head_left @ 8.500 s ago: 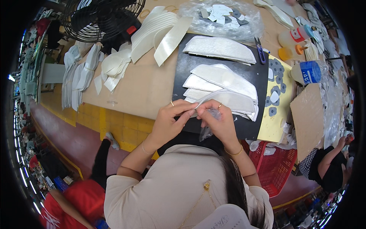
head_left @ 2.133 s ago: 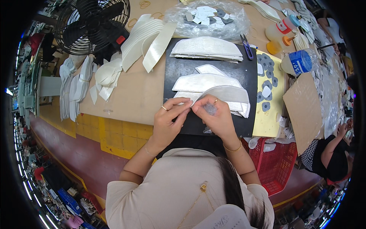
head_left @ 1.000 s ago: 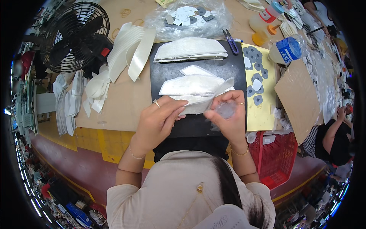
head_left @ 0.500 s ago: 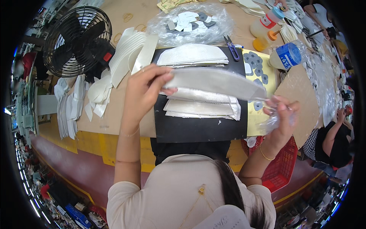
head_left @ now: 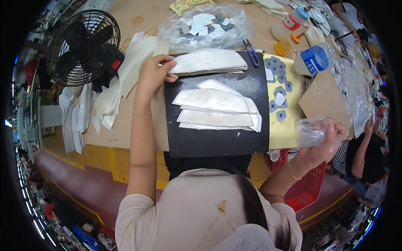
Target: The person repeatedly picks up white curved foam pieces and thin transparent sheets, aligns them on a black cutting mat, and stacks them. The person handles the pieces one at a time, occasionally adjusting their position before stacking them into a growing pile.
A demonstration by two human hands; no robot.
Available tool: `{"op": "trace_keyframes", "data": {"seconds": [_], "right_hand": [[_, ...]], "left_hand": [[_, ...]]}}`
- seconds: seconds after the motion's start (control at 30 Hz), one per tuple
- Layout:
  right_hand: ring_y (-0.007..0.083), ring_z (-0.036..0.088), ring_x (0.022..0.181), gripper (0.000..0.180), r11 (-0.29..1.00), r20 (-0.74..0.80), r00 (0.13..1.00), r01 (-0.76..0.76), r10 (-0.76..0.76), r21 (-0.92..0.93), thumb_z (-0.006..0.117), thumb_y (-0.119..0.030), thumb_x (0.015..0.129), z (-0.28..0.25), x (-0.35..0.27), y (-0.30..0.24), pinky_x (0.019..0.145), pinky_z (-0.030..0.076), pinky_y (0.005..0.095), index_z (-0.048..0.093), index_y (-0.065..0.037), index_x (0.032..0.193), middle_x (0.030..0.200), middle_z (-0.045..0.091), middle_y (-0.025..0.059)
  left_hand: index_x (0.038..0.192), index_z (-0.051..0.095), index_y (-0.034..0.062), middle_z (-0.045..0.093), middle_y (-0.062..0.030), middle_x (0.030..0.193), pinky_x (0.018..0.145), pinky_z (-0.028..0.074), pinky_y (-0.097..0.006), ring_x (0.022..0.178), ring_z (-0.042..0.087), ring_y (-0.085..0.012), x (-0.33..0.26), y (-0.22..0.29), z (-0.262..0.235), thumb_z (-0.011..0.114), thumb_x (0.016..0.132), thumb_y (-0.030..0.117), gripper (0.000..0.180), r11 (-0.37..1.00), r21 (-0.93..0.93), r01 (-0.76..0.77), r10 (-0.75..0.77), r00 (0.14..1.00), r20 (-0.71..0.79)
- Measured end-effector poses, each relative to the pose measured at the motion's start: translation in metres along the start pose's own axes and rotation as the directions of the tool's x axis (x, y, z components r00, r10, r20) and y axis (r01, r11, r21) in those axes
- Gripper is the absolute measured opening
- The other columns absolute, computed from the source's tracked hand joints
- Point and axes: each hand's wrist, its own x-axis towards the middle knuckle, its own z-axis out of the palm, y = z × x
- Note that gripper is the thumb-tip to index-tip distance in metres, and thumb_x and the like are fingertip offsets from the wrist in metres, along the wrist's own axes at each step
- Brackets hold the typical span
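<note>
The left hand (head_left: 153,73) reaches to the far edge of the black mat (head_left: 217,140), its fingers pinching the left end of the top piece on a stack of white half-moon pieces (head_left: 209,62). How many pieces that stack holds cannot be made out; only thin layered edges show. The right hand (head_left: 324,144) is out past the table's near edge, above a red basket (head_left: 303,190), closed around a crumpled clear plastic wrapper (head_left: 312,131); what is inside the wrapper, if anything, is too blurred to tell.

On the middle of the mat lies a second, looser pile of white half-moon pieces (head_left: 217,108), about four overlapping. The near strip of the mat is bare.

Right of the mat, a yellow sheet (head_left: 289,125) carries roughly ten small grey and white patches (head_left: 278,83). Blue-handled scissors (head_left: 251,52) lie at the mat's far right corner. Behind them sit a clear bag of small cut bits (head_left: 205,27), two orange-capped bottles (head_left: 289,35) and one blue-lidded tub (head_left: 314,60). A black fan (head_left: 81,48) stands at far left beside more white pieces (head_left: 134,62), partly cut off by the dark rim. Another person (head_left: 364,146) sits at the right edge.
</note>
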Motion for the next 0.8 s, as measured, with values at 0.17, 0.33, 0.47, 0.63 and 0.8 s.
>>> {"op": "trace_keyframes", "data": {"seconds": [0.17, 0.33, 0.47, 0.63, 0.8], "right_hand": [[0.0145, 0.060, 0.068, 0.026, 0.955, 0.272, 0.917, -0.263, 0.292, -0.138, 0.069, -0.003, 0.086, 0.035, -0.036, 0.027, 0.061, 0.057, 0.0285, 0.051, -0.003, 0.104, 0.078, 0.056, 0.0059], [0.0119, 0.062, 0.070, 0.015, 0.712, 0.472, 0.538, -0.589, 0.698, -0.381, 0.070, -0.002, 0.086, 0.053, -0.073, 0.042, 0.058, 0.055, 0.0231, 0.060, -0.002, 0.097, 0.077, 0.056, 0.0034], [0.0114, 0.063, 0.075, 0.013, 0.740, 0.617, 0.409, -0.395, 0.672, -0.544, 0.072, -0.006, 0.085, 0.064, -0.088, 0.050, 0.062, 0.051, 0.0230, 0.066, -0.002, 0.096, 0.083, 0.061, 0.0045], [0.0108, 0.061, 0.075, 0.016, 0.815, 0.669, 0.466, -0.337, 0.579, -0.471, 0.072, -0.010, 0.086, 0.082, -0.092, 0.047, 0.066, 0.048, 0.0243, 0.069, -0.002, 0.099, 0.090, 0.066, 0.0065], [0.0042, 0.056, 0.060, 0.016, 0.743, 0.604, 0.439, -0.469, 0.665, -0.477, 0.071, -0.015, 0.090, 0.098, -0.103, 0.071, 0.054, 0.044, 0.0184, 0.069, -0.001, 0.098, 0.081, 0.064, 0.0014]], "left_hand": [[0.092, 0.064, -0.0059, 0.063, -0.0120, 0.080, 0.051, 0.049, -0.029, 0.052, 0.059, -0.0176, -0.022, 0.001, 0.000, 0.075, 0.085, 0.021, 0.030, 0.931, 0.360, -0.054, 0.128, 0.974, -0.187], [0.090, 0.062, -0.0033, 0.064, -0.0154, 0.088, 0.063, 0.049, -0.037, 0.063, 0.059, -0.0268, -0.078, -0.016, 0.016, 0.078, 0.081, 0.024, 0.033, 0.848, 0.521, -0.097, 0.138, 0.990, -0.041], [0.092, 0.062, -0.0036, 0.065, -0.0159, 0.091, 0.064, 0.050, -0.036, 0.068, 0.061, -0.0248, -0.094, -0.019, 0.024, 0.078, 0.080, 0.020, 0.031, 0.883, 0.449, -0.138, 0.161, 0.987, -0.015], [0.107, 0.065, -0.0033, 0.064, -0.0112, 0.094, 0.062, 0.052, -0.027, 0.076, 0.063, -0.0147, -0.134, 0.000, 0.034, 0.071, 0.085, 0.007, 0.025, 0.977, -0.204, 0.061, -0.056, 0.998, 0.032], [0.117, 0.066, -0.0012, 0.064, -0.0098, 0.094, 0.060, 0.053, -0.022, 0.076, 0.062, -0.0112, -0.162, 0.002, 0.041, 0.065, 0.089, 0.000, 0.027, 0.974, -0.144, -0.176, 0.182, 0.983, 0.035]]}}
